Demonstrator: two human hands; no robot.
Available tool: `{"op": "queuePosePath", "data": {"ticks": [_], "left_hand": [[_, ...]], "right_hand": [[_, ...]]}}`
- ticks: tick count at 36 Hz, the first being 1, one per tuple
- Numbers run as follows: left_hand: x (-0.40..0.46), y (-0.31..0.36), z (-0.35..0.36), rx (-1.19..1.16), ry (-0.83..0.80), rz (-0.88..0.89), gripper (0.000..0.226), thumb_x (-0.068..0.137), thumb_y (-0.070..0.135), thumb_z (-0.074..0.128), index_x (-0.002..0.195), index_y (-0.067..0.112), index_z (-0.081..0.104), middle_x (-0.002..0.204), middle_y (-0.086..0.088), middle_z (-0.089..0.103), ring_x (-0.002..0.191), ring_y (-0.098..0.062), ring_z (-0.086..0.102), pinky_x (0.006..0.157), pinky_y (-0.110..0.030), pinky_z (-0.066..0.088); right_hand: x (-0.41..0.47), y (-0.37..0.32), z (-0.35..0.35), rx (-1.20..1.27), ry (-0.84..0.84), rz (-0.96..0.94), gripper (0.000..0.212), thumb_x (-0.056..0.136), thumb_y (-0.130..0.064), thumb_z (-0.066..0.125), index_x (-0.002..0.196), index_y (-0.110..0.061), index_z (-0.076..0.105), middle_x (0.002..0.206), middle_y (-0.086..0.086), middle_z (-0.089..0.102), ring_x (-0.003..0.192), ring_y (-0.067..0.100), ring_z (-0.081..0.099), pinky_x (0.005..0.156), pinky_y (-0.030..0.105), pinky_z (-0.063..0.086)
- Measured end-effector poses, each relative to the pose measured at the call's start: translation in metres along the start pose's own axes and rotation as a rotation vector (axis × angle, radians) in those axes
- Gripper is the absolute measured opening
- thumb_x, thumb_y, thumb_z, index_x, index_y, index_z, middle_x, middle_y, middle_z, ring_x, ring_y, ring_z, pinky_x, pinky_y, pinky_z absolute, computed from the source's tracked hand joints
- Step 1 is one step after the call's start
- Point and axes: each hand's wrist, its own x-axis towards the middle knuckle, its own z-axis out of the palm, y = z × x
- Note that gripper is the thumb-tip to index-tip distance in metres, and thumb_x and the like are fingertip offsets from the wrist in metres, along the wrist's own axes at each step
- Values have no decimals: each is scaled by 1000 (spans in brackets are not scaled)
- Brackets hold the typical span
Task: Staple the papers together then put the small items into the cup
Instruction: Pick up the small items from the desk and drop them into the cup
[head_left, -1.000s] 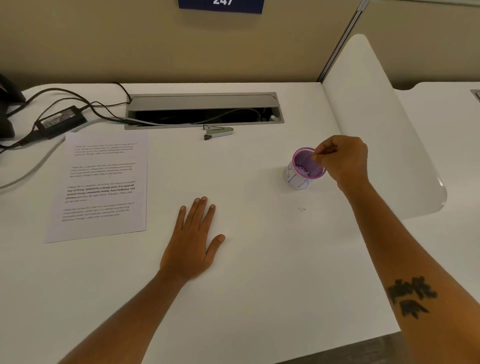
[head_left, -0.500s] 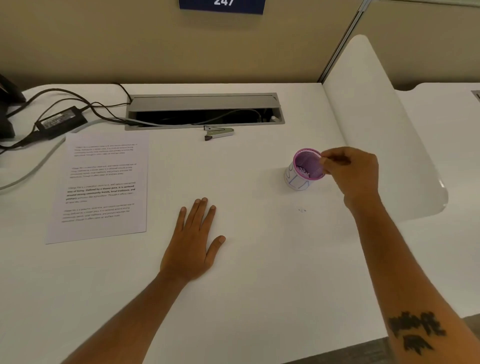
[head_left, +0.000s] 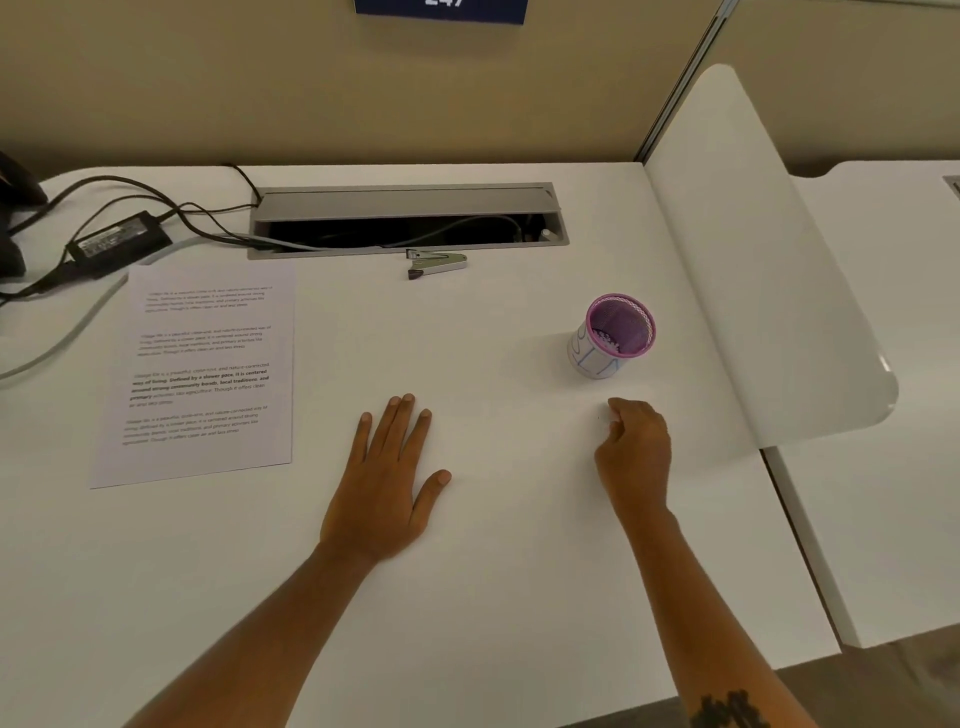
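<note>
- On the white desk, near the middle, the left hand lies flat, palm down, with its fingers spread and nothing under them that shows.
- To its right, the right hand rests on the desk with its fingers curled inward and the fingertips drawn together at the surface; whether they pinch anything I cannot tell (whatever might be there is too small to make out).
- Just beyond the right hand stands the cup, upright, a mesh holder with a purple rim and a white lower wall, clear of the fingertips.
- Inside the cup a few small pale items lie at the bottom, too small to identify.
- At the left side of the desk lie the papers, printed side up, flat, well apart from both hands; no staple can be made out at this size.
- Farther back, near the middle, the stapler lies on its side just in front of the grey cable tray, whose lid stands open.
- At the far left a black power adapter and its cables trail toward the tray.
- A white divider panel rises along the right edge of the desk.
</note>
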Motion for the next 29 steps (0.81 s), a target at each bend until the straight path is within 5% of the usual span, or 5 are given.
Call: {"op": "queuePosePath", "data": {"ticks": [5,12,22,29], "left_hand": [[0,0,0,-2,-4,-2,77,110,61,25,171,14,16,181,-9,5,168,-24,-2,136,-55,12],[0,0,1,-9,-3,-4,77,110,61,26,171,14,15,181,-9,5,168,-24,0,135,-56,13],[0,-1,1,1,-9,-1,78,110,62,24,171,14,13,181,-9,4,168,-24,-1,135,-56,14],[0,-1,0,0,-7,0,78,110,61,25,171,14,14,181,-9,5,168,-24,0,135,-56,14]], "right_hand": [[-1,-6,9,2,-41,-102,37,90,14,57,121,2,73,119,17,74,113,36,66,101,40,51],[2,-2,1,98,67,-38,26,91,13,60,107,2,77,107,16,78,99,33,74,93,29,51],[10,1,-2,134,-78,-112,28,86,11,74,108,-5,77,105,9,78,91,23,73,86,24,54],[21,6,-2,38,-197,-219,27,88,9,73,110,-6,78,107,9,78,95,28,73,91,43,60]]}}
